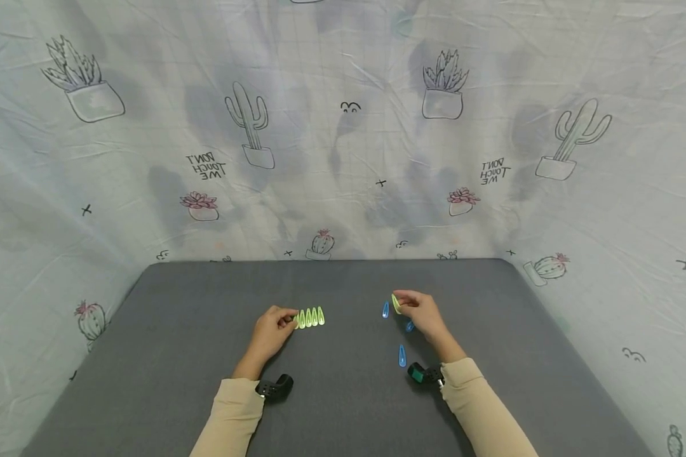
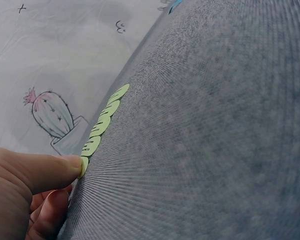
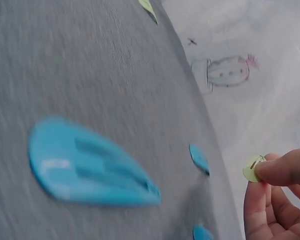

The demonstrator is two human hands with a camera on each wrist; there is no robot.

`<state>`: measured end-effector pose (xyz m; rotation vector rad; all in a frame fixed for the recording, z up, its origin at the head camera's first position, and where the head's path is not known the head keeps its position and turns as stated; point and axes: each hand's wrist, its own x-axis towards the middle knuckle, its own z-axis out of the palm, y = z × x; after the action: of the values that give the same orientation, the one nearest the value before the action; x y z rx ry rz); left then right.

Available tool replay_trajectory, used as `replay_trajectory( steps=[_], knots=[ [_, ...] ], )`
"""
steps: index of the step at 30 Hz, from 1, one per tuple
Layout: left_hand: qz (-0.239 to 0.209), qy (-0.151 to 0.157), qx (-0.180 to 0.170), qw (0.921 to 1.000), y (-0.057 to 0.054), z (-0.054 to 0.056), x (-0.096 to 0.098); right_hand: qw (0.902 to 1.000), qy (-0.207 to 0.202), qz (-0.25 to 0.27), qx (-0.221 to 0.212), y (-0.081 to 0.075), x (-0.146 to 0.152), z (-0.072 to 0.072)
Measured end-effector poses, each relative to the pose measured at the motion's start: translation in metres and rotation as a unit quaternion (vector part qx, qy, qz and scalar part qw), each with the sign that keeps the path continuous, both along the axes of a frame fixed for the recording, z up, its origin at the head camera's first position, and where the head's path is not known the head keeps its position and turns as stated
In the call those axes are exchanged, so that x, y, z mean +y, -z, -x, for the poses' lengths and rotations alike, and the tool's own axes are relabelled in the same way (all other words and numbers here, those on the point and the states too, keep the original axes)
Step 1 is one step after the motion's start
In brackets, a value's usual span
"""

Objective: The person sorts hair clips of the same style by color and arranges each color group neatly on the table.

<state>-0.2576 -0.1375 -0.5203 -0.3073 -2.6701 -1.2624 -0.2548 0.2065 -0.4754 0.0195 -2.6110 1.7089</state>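
A row of several yellow-green snap hair clips (image 1: 309,317) lies side by side on the grey table, left of centre. At the row's left end my left hand (image 1: 274,328) pinches the outermost clip (image 2: 83,167) between thumb and fingers, the thumb covering part of it. My right hand (image 1: 423,312) grips another yellow-green hair clip (image 3: 252,169) by thumb and fingertip, raised over the table. Around the right hand lie three blue hair clips: one just left of it (image 1: 385,310), one partly under the hand (image 1: 410,326), and one nearer the wrist (image 1: 402,356).
The grey cloth-covered table (image 1: 343,406) reaches back to a pale curtain (image 1: 343,146) printed with cacti, which also hangs at both sides. Each wrist wears a black camera band, the left one (image 1: 275,387) and the right one (image 1: 425,374) close above the table.
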Motion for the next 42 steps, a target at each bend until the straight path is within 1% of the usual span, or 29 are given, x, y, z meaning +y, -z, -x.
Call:
replay_trajectory(
  steps=[4,5,10,15,25,32,37,42],
  knots=[
    [-0.004,0.001,-0.001,1.0000,0.000,0.000,0.000,0.9999,-0.010,0.001,-0.006,-0.003,-0.013,-0.004],
    [-0.005,0.001,-0.002,1.0000,0.000,0.000,0.000,0.9999,-0.012,0.002,-0.008,0.001,-0.015,-0.003],
    [-0.007,0.001,-0.001,1.0000,0.001,0.001,0.000,0.9995,-0.030,0.004,-0.007,0.002,-0.036,-0.006],
    [-0.003,0.000,0.007,1.0000,0.003,0.000,0.000,0.9987,-0.046,0.011,-0.016,0.005,-0.057,-0.006],
    [-0.006,-0.002,0.004,1.0000,0.001,-0.005,0.000,0.9979,-0.062,0.015,0.007,0.015,-0.095,-0.001],
    [-0.003,0.004,0.007,1.0000,0.007,-0.004,0.000,0.9978,-0.059,-0.029,0.004,0.024,-0.113,0.005],
    [-0.008,0.003,0.014,0.9999,0.006,-0.003,0.000,0.9967,-0.065,-0.049,0.001,0.027,-0.122,0.008],
    [-0.005,0.003,0.029,0.9996,0.006,-0.002,-0.001,0.9952,-0.069,-0.069,0.010,0.027,-0.129,0.013]
  ],
)
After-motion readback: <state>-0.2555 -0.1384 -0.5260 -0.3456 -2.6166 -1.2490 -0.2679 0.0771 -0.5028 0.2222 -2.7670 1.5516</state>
